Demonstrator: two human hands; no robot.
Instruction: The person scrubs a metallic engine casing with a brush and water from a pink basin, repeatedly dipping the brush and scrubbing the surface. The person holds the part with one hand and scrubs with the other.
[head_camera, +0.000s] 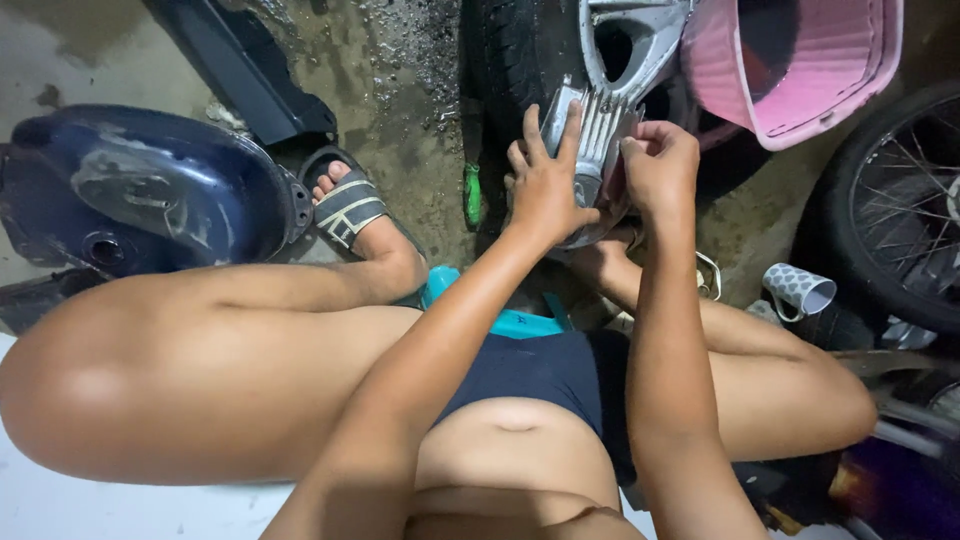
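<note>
Pink basket (800, 70), contents perhaps unseen.

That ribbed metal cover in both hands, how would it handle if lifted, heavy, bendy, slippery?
The ribbed metal cover looks like cast metal, so probably stiff and fairly heavy for its size. Its ribs should give grip, and the left hand and right hand both press on it. Curved shape: may rock if set down.
</note>
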